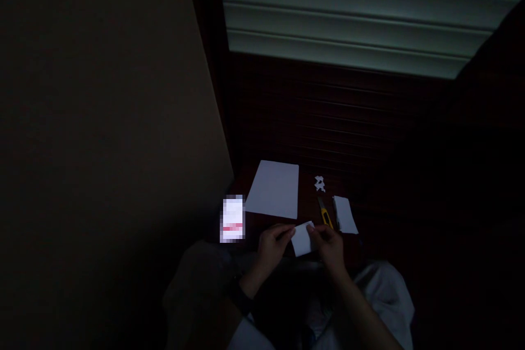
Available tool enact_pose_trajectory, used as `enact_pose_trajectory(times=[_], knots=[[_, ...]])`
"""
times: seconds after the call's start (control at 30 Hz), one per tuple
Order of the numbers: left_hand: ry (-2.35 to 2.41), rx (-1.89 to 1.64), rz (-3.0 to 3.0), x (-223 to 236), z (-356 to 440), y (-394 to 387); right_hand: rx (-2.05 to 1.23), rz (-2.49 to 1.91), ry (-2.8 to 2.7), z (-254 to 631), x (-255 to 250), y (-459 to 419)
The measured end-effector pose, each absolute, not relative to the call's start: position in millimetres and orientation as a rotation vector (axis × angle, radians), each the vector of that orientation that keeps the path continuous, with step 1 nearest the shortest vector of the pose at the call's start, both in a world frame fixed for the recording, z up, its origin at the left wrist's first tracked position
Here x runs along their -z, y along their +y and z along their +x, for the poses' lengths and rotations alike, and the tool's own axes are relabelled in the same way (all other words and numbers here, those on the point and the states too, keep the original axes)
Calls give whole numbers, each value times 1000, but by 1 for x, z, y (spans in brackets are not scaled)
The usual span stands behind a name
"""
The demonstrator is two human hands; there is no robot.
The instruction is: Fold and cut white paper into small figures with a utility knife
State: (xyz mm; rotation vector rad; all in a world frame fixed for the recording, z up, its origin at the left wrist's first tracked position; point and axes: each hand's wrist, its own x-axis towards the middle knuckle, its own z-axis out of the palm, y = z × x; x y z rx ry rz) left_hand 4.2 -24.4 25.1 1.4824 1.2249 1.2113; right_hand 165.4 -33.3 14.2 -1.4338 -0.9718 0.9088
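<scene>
Between my two hands is a small white piece of folded paper (302,240), held above the near edge of a dark table. My left hand (271,243) pinches its left corner between thumb and fingers. On the upper right side, my right hand (329,243) grips the same paper, thumb on top. Just beyond my right hand lies a yellow utility knife (325,216), its near end partly hidden by my fingers. A stack of white paper (346,215) rests to the right of the knife. Farther back are several small white paper scraps (320,184).
A large white sheet (275,188) lies flat on the table's left part. Beside it glows a blurred-out screen (232,220). A plain wall (123,93) rises on the left, and a slatted panel (348,16) stands behind the table. The room is very dark.
</scene>
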Motion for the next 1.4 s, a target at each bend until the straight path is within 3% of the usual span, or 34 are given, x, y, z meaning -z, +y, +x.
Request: enact_pose_trajectory(times=[0.63,1.4], knots=[[1229,-1220,1203,-21,11,-23,-951,-1344,-855,164,-14,-34],[1179,-1184,1463,-26,9,-34,-1120,-1329,-811,167,-27,-37]])
